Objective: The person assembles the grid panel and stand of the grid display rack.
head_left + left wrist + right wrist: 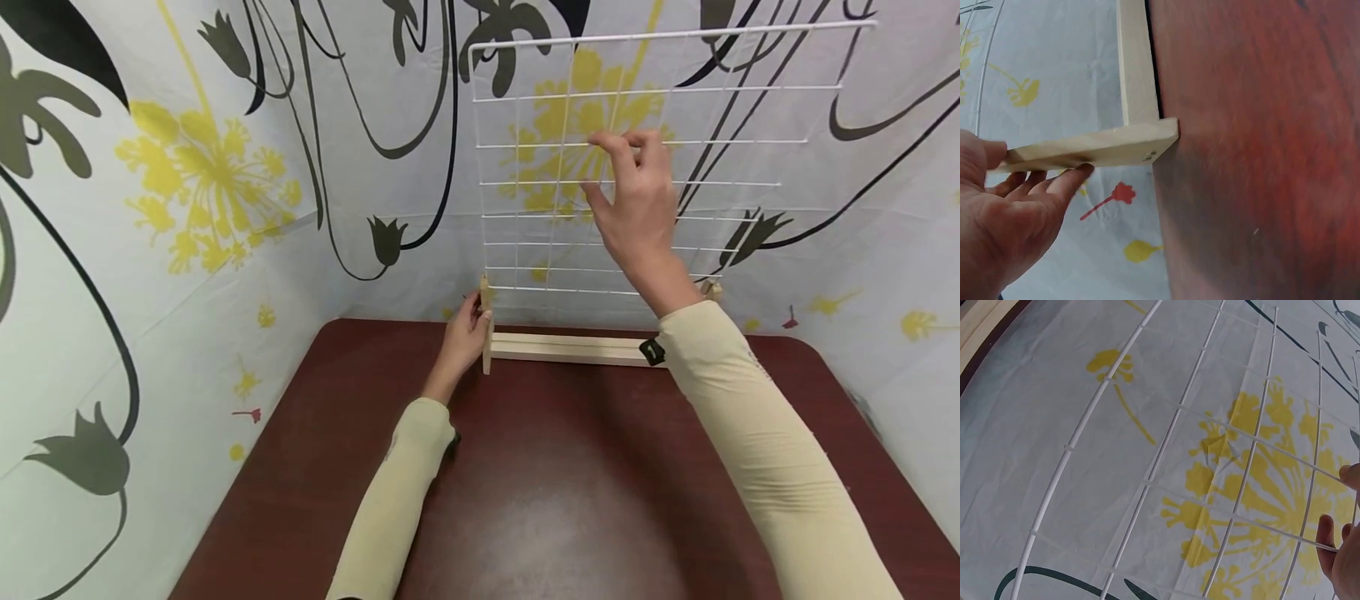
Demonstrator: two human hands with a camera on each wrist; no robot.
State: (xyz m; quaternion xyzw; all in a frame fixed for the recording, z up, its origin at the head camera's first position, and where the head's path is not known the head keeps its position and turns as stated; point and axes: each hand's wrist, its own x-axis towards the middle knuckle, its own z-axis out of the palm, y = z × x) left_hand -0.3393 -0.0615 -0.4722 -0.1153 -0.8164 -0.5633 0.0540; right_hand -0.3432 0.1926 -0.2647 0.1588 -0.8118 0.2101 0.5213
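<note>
A white wire grid [517, 146] stands tilted above a pale wooden base, whose crossbar [570, 348] lies along the table's far edge. My left hand [463, 337] pinches the upright wooden end piece [487, 333] on the base's left side. In the left wrist view, the thumb is on one face of that end piece [1097, 147] and the fingers are on the other. Up at the middle of the grid, my right hand [641, 200] holds its wires with bent fingers and thumb. The right wrist view shows the fingertips [1325, 528] at the wires.
The dark red-brown table [525, 483] has rounded far corners. Behind it and at the left hangs a white sheet [330, 275] printed with yellow, grey and black flowers. A second wooden end piece [711, 290] is partly hidden behind my right forearm.
</note>
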